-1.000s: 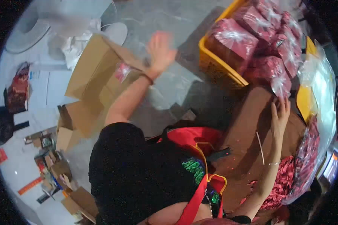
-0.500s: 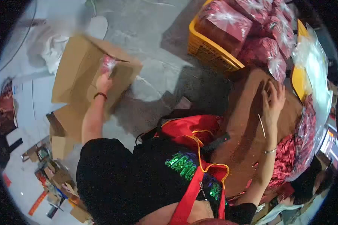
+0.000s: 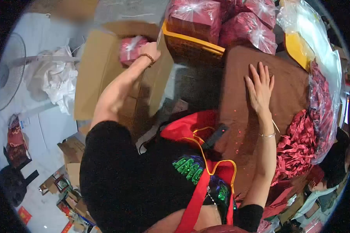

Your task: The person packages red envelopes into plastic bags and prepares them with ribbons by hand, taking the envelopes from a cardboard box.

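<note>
Brown beads (image 3: pixel 147 59) ring the wrist of the left hand (image 3: pixel 151 50), which is curled around the edge of the cardboard box (image 3: pixel 92 75). Just beside that hand, toward the person's left, a red plastic-wrapped packet (image 3: pixel 131 49) lies inside the box; its long axis I cannot make out. The right hand (image 3: pixel 261 86), well apart from it, rests flat with fingers spread on the brown surface (image 3: pixel 235 93). Farther out, wrapped red bundles (image 3: pixel 194 17) fill a yellow crate (image 3: pixel 194 40), and crinkled red strips (image 3: pixel 299 141) heap up beside the right forearm.
</note>
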{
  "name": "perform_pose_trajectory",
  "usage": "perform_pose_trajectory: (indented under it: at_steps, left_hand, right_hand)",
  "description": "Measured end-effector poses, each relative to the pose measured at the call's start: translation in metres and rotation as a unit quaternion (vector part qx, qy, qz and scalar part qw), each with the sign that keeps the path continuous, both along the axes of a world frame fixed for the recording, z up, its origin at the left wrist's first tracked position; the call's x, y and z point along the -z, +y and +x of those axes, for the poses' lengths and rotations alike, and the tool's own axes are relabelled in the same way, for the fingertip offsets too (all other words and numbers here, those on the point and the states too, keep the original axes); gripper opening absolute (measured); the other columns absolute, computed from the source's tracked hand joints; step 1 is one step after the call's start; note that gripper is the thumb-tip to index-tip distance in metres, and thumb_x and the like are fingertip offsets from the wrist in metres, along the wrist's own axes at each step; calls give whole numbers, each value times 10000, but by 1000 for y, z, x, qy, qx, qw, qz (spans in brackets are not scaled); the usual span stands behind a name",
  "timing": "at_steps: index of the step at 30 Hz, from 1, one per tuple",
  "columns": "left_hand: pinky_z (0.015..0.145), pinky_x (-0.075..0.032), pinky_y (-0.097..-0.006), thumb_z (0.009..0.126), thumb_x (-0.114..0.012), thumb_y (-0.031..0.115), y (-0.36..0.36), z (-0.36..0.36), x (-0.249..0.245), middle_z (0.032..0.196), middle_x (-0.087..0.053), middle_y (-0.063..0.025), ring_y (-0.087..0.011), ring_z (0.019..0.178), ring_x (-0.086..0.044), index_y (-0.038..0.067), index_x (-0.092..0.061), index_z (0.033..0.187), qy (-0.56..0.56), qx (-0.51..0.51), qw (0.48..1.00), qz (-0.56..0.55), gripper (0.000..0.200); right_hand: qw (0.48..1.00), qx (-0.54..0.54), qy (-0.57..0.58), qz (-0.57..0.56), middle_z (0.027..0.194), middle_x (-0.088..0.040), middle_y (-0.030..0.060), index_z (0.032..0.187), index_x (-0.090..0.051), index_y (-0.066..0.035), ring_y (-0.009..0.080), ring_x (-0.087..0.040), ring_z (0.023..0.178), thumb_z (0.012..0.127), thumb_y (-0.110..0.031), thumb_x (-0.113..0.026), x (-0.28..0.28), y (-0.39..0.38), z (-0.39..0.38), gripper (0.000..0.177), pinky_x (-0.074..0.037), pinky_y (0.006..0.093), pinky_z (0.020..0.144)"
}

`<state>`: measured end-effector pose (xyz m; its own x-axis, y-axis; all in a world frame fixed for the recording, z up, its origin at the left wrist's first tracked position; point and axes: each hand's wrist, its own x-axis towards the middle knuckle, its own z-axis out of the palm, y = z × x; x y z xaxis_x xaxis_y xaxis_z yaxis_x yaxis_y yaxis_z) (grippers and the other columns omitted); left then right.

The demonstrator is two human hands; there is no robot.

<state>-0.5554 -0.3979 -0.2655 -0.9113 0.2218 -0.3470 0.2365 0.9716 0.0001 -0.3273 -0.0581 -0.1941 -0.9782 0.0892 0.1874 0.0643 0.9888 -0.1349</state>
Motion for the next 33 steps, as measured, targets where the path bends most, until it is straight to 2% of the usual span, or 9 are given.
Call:
perform_pose_trajectory:
  at_steps: [2,12,20,22,24,25,28,29,33]
  left_hand:
    - [681,-480,-465,744,-517,202,-5,19,13,808,-617,-219,-365,781,-609,17,-605,853,37,23,994,103,232]
    - [578,-462,-385,629,-533,95,46,211,22,698,-599,-152,-278,649,-602,35,-558,734,15,220,960,175,124]
    - [591,-451,-392,626,-540,90,40,213,41,694,-590,-162,-289,665,-594,33,-545,704,11,297,928,227,98]
    - [597,-452,-402,622,-541,92,42,216,39,694,-589,-168,-294,677,-596,27,-546,708,8,320,919,230,108]
    - [619,-449,-419,707,-535,158,47,221,32,702,-589,-180,-309,686,-597,16,-552,718,-9,313,930,191,143]
    - [653,-444,-433,794,-514,291,47,225,34,738,-598,-177,-349,702,-587,5,-574,783,-36,283,934,216,292]
    - [681,-440,-442,809,-525,351,27,215,6,769,-605,-167,-367,739,-579,-18,-542,898,-170,193,936,243,380]
    - [787,-411,-454,810,-529,344,11,215,3,995,-571,-202,-398,912,-533,-17,-470,1097,-177,193,927,267,464]
    - [961,-315,-432,771,-576,333,-47,249,-12,1253,-388,-239,-383,1151,-384,-28,-331,1266,-131,174,926,309,660]
  right_hand:
    - [1000,-5,-5,-20,1404,-282,79,1296,-413,-181,255,-212,1311,901,-337,-404,2,4,0,424,-84,475,1055]
    - [1000,4,15,-3,1398,-300,64,1283,-429,-186,245,-209,1316,917,-326,-367,6,0,-1,396,-88,475,1056]
    - [999,8,26,-30,1394,-306,62,1286,-426,-191,259,-224,1310,911,-338,-382,4,-2,1,405,-103,506,1046]
    - [995,51,31,78,1362,-341,80,1248,-453,-174,294,-245,1291,869,-303,-484,0,-23,5,401,-143,567,1012]
    - [992,-59,45,101,1336,-364,94,1205,-479,-158,311,-276,1269,824,-224,-552,-20,-55,2,393,-180,547,1012]
    - [992,-115,39,42,1326,-371,98,1190,-487,-152,314,-298,1253,803,-205,-573,-19,-77,-1,400,-208,537,1005]
    - [976,-204,6,-77,1288,-403,120,1175,-495,-138,310,-350,1214,800,-234,-577,-3,-140,-5,395,-275,515,984]
    - [976,-184,-58,-105,1269,-422,114,1166,-500,-137,303,-359,1208,807,-259,-567,12,-156,-1,385,-281,525,974]
    - [951,-188,-206,-134,1206,-487,66,1121,-521,-142,264,-381,1195,808,-324,-551,27,-186,22,364,-292,538,938]
